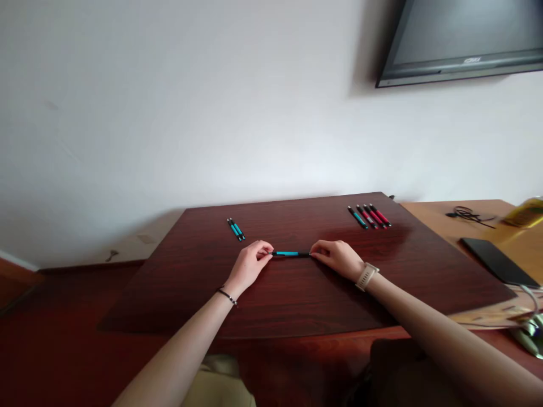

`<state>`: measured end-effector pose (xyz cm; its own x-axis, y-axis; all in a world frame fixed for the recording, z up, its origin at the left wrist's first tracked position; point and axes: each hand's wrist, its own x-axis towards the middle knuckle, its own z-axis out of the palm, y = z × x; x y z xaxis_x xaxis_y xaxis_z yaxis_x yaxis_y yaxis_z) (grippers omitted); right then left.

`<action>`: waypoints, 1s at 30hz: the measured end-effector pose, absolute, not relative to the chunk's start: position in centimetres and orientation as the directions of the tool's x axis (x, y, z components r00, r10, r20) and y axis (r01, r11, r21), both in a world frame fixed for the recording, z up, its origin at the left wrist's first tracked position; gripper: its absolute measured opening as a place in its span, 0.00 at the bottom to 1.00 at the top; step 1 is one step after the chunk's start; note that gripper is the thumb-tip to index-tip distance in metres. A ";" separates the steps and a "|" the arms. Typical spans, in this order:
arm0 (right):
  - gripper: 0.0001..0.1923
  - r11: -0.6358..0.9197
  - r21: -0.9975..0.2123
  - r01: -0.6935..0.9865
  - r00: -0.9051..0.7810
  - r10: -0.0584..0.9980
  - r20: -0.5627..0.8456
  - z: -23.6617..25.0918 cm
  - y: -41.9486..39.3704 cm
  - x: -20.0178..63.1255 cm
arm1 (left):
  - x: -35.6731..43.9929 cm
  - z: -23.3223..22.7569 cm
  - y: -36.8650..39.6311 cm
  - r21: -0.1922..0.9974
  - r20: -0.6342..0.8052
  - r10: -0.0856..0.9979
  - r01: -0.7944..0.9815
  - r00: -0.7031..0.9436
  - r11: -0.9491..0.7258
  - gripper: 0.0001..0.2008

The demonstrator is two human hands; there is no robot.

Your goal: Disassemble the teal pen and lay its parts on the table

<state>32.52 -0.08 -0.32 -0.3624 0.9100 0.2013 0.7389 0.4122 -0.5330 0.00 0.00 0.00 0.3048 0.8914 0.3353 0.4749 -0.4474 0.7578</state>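
Observation:
A blue pen with black ends lies crosswise between my two hands, at or just above the dark wooden table. My left hand pinches its left end, and my right hand pinches its right end. Beyond my left hand are two blue pens, side by side at a slant. Past my right hand, at the back right of the table, another blue pen lies in a row with several red pens.
To the right stands a lighter wooden table with a black cable, a dark flat device with a cord, and a yellow package. A screen hangs on the white wall behind.

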 end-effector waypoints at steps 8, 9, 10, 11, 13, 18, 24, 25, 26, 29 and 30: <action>0.12 0.388 -0.579 0.717 -0.333 0.920 0.204 -0.4 0.0 32.4 | 0.0 0.4 0.3 0.803 0.323 0.915 0.440 0.243 -0.400 0.04; 0.12 0.389 -0.590 0.708 -0.330 0.920 0.211 -0.4 0.0 32.4 | 0.0 0.4 0.3 0.808 0.324 0.916 0.435 0.236 -0.397 0.05; 0.12 0.393 -0.600 0.696 -0.329 0.918 0.220 -0.4 0.0 32.4 | 0.0 0.3 0.4 0.812 0.324 0.918 0.430 0.230 -0.395 0.05; 0.12 0.399 -0.610 0.684 -0.329 0.916 0.229 -0.4 0.0 32.4 | 0.0 0.3 0.4 0.816 0.325 0.919 0.425 0.225 -0.392 0.06; 0.13 0.416 -0.629 0.657 -0.335 0.908 0.251 -0.4 0.0 32.4 | -0.1 0.2 0.5 0.822 0.321 0.921 0.419 0.220 -0.386 0.06; 0.15 0.460 -0.670 0.583 -0.321 0.888 0.331 -0.3 -0.1 32.2 | -0.3 0.2 0.6 0.862 0.289 0.935 0.369 0.207 -0.348 0.09; 0.12 0.421 -0.849 0.320 -0.369 0.881 0.297 -0.5 -0.3 32.1 | -0.2 0.0 0.6 0.903 0.251 0.945 0.301 0.211 -0.308 0.11; 0.13 0.414 -0.857 0.306 -0.364 0.883 0.297 -0.5 -0.2 32.1 | -0.1 0.1 0.5 0.906 0.249 0.944 0.292 0.214 -0.306 0.11; 0.13 0.414 -0.857 0.307 -0.353 0.886 0.301 -0.5 -0.1 32.2 | -0.1 0.1 0.4 0.908 0.246 0.944 0.288 0.221 -0.304 0.11; 0.14 0.424 -0.840 0.339 -0.337 0.888 0.312 -0.4 0.2 32.5 | 0.3 0.5 0.1 0.896 0.242 0.939 0.315 0.245 -0.313 0.11; 0.14 0.425 -0.835 0.350 -0.336 0.889 0.312 -0.4 0.2 32.5 | 0.4 0.6 0.1 0.888 0.242 0.937 0.331 0.252 -0.319 0.11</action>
